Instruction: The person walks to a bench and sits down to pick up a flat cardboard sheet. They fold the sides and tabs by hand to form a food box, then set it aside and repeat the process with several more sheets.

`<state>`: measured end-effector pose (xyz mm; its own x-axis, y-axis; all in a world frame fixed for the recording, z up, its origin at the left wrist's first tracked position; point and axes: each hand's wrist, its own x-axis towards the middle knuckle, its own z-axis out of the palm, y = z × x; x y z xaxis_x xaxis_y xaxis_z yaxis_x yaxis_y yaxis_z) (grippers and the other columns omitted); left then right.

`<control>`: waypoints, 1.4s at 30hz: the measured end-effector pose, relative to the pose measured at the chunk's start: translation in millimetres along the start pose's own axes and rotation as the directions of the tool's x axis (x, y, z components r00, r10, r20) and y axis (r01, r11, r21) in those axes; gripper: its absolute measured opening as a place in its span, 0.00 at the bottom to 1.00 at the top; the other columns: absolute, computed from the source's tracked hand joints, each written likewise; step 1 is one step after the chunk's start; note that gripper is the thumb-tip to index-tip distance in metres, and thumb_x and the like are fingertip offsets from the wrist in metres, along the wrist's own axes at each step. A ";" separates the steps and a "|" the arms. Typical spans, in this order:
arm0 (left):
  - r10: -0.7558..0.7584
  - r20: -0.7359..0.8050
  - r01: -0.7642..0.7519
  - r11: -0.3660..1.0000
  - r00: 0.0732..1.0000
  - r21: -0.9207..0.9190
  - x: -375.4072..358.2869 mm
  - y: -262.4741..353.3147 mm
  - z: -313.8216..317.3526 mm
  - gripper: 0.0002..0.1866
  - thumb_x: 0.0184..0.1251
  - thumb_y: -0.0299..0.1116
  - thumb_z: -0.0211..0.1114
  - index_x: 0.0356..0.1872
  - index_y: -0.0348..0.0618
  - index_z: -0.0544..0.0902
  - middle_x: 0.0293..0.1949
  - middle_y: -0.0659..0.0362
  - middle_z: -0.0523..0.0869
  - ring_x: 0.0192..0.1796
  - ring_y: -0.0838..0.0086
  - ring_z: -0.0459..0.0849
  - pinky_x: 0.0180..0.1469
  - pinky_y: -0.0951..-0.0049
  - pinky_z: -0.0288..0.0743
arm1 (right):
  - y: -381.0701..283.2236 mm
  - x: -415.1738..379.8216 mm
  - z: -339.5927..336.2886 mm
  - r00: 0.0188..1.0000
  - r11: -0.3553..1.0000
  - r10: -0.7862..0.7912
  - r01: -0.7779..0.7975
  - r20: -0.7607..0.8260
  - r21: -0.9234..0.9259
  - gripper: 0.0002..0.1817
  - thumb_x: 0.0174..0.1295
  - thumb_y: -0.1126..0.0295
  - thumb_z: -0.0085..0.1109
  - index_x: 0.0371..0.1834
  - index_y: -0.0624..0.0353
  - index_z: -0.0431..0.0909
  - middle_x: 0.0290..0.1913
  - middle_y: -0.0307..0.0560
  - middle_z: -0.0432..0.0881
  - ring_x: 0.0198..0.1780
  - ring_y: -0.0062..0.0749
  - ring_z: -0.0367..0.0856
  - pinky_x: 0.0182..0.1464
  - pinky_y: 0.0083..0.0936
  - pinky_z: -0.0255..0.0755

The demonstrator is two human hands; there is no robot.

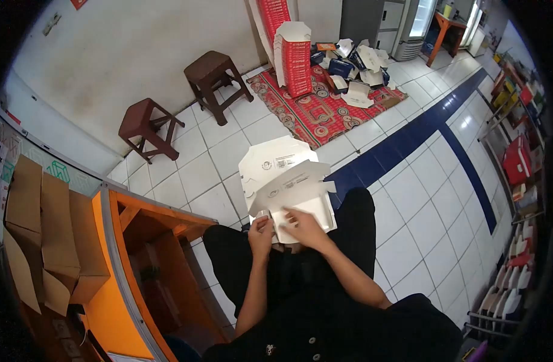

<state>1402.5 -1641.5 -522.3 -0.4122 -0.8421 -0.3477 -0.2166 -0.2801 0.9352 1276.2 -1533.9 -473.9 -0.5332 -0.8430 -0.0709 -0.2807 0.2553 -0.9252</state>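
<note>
On my lap lies a partly folded white cardboard food box [316,207], with its printed lid flap [291,186] standing up at an angle. Beneath or behind it is another flat white box blank [270,158] with print on it. My left hand [261,234] pinches the box's near left corner, fingers closed on the card. Over the inside of the box is my right hand [305,228], its fingers apart and pointing toward that same corner, slightly blurred.
Ahead, tall stacks of red-and-white boxes [297,66] stand on a red patterned mat [312,120] beside a heap of folded boxes [358,63]. Two brown stools [213,75] are by the wall. An orange counter [116,271] with brown cartons [56,229] is on the left; shelves [518,145] line the right.
</note>
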 end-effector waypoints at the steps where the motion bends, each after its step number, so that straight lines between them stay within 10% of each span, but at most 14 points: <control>1: 0.001 -0.004 -0.001 1.000 1.000 -0.004 2.4 -1.7 -1.1 0.14 0.65 0.32 0.67 0.47 0.34 0.80 0.42 0.54 0.85 0.40 0.73 0.84 0.40 0.74 0.80 | -7.6 2.0 -17.5 0.980 0.993 0.117 -0.114 -0.158 0.028 0.26 0.55 0.64 0.69 0.57 0.62 0.78 0.42 0.56 0.84 0.41 0.42 0.84 0.45 0.32 0.78; 4: 0.242 -0.038 -0.230 0.953 0.970 0.198 14.0 -18.0 -3.4 0.13 0.64 0.30 0.67 0.47 0.34 0.80 0.42 0.53 0.85 0.41 0.72 0.84 0.41 0.73 0.80 | 1.9 13.9 -67.8 0.714 0.959 -0.075 -0.138 -0.696 -0.246 0.14 0.61 0.67 0.62 0.47 0.62 0.80 0.36 0.57 0.80 0.40 0.52 0.80 0.47 0.38 0.73; 7: 0.252 -0.055 -0.236 0.951 0.966 0.199 -4.7 15.0 10.9 0.12 0.62 0.27 0.66 0.45 0.33 0.80 0.41 0.51 0.86 0.43 0.70 0.86 0.46 0.71 0.80 | 65.2 35.3 -81.3 0.694 0.869 -0.217 -0.182 -0.686 -0.459 0.16 0.63 0.64 0.60 0.46 0.65 0.79 0.38 0.61 0.81 0.42 0.55 0.80 0.48 0.39 0.72; 10: 0.249 -0.056 -0.233 0.950 0.967 0.210 -7.7 31.1 13.9 0.11 0.62 0.27 0.66 0.43 0.32 0.80 0.41 0.49 0.86 0.42 0.65 0.86 0.46 0.66 0.79 | 71.3 43.4 -83.8 0.893 0.947 -0.076 -0.075 -0.444 -0.312 0.17 0.63 0.61 0.59 0.43 0.67 0.79 0.36 0.62 0.82 0.41 0.56 0.81 0.45 0.40 0.73; 12: 0.778 0.138 -0.556 0.300 0.613 0.775 -18.3 48.4 15.0 0.10 0.62 0.28 0.67 0.42 0.35 0.80 0.40 0.50 0.86 0.39 0.65 0.85 0.40 0.70 0.79 | 51.0 40.1 -82.9 0.899 0.976 0.105 -0.176 -0.425 -0.130 0.17 0.63 0.61 0.60 0.40 0.67 0.80 0.34 0.61 0.83 0.38 0.55 0.83 0.42 0.40 0.74; 14: 0.691 0.188 -0.656 0.511 0.698 0.556 -22.3 44.4 34.1 0.11 0.62 0.31 0.68 0.41 0.35 0.80 0.39 0.50 0.85 0.36 0.63 0.85 0.36 0.66 0.78 | 47.3 40.0 -78.5 0.900 0.976 0.086 -0.163 -0.427 -0.146 0.16 0.62 0.61 0.60 0.38 0.67 0.80 0.31 0.60 0.83 0.36 0.54 0.83 0.41 0.40 0.75; 18: 0.111 0.370 -0.311 0.782 0.922 0.541 -25.5 47.8 79.8 0.20 0.60 0.46 0.68 0.38 0.34 0.86 0.31 0.48 0.89 0.34 0.62 0.89 0.40 0.68 0.80 | 36.5 33.5 -65.5 0.915 0.981 0.103 -0.159 -0.390 -0.114 0.14 0.61 0.63 0.62 0.34 0.66 0.80 0.28 0.59 0.83 0.32 0.53 0.84 0.38 0.38 0.76; 31: -0.121 0.268 0.076 0.982 0.956 0.173 -2.3 10.4 80.8 0.12 0.63 0.32 0.62 0.34 0.29 0.85 0.25 0.51 0.87 0.25 0.71 0.87 0.27 0.73 0.83 | 41.5 10.4 -20.5 0.887 0.967 0.103 -0.195 -0.450 -0.163 0.13 0.58 0.65 0.65 0.28 0.65 0.79 0.22 0.50 0.83 0.24 0.36 0.85 0.30 0.31 0.76; 42: -0.139 0.302 0.089 0.981 0.943 0.171 2.5 2.7 83.0 0.12 0.65 0.30 0.61 0.36 0.29 0.85 0.27 0.52 0.87 0.25 0.72 0.87 0.28 0.73 0.83 | 31.4 18.5 -25.0 0.913 0.953 0.083 -0.190 -0.399 -0.237 0.10 0.58 0.67 0.63 0.29 0.65 0.78 0.27 0.58 0.83 0.30 0.51 0.84 0.35 0.39 0.76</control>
<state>1327.5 -1606.1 -526.2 -0.6261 -0.6162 -0.4779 -0.4010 -0.2712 0.8750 1237.6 -1529.6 -494.9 -0.8286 -0.5597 0.0077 -0.3554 0.5154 -0.7798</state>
